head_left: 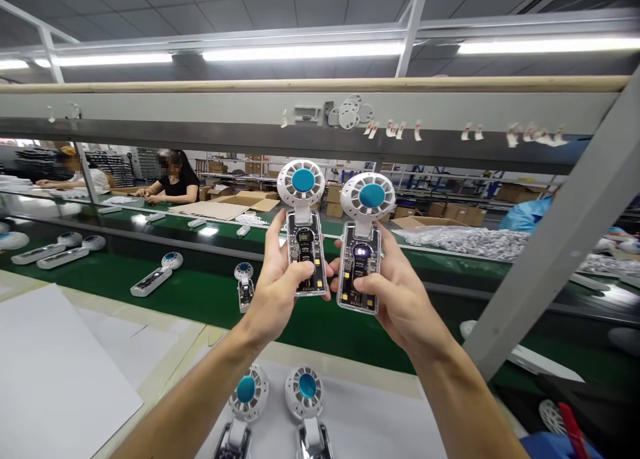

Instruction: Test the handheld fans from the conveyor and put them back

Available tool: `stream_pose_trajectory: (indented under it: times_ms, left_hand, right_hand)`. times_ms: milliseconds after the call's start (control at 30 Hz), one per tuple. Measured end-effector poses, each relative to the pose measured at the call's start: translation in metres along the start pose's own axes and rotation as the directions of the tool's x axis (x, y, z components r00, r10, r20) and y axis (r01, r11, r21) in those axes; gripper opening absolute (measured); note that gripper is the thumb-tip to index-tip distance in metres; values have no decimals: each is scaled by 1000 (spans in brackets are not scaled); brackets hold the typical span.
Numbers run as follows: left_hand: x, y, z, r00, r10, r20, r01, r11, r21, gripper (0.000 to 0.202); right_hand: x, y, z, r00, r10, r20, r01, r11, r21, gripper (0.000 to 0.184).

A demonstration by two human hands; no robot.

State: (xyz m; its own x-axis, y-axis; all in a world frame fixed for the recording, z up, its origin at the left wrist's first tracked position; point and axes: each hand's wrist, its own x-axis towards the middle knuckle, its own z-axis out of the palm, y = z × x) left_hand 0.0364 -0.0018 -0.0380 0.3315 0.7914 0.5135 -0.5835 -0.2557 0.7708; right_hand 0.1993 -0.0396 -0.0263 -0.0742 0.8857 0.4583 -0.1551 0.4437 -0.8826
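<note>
My left hand [280, 285] grips a small handheld fan [306, 245] upright, with a round white head, a blue centre and a clear body showing its circuit board. The thumb presses on the front of that board. In my right hand [400, 289] is a matching handheld fan [360, 262], its small display lit white, with my thumb on the board as well. The two fans are held side by side, slightly apart, above the green belt. Below my forearms, two more such fans [307, 385] lie on white paper, their lower ends cut off by the frame.
Several fans [159, 275] rest on the green conveyor belt [200, 305]. White paper [55, 379] covers the near table at left. A slanted metal post [545, 245] stands at right, and a shelf beam [200, 112] crosses ahead. Two people sit across the belt; a blue sleeve [530, 212] shows at right.
</note>
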Motion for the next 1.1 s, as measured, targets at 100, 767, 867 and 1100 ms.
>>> stream_pose_trajectory:
  times_ms: [100,767,867,1100]
  left_hand:
    - [0,0,0,1000,15,18,-15,1000,13,87]
    - [2,2,-3,995,98,-24,-96,993,73,75]
    - [4,2,-5,994,105,-17,-103,991,82,75]
    - [5,4,-7,994,100,-33,-97,992,82,79]
  right_hand:
    - [0,0,0,1000,-6,-22,6,1000,-15,88]
    - [2,2,-10,995,22,-95,-25,999,-37,80]
    - [2,2,-11,996,21,-85,-24,999,-32,79]
    - [0,0,-2,990,-25,-136,18,999,-52,82]
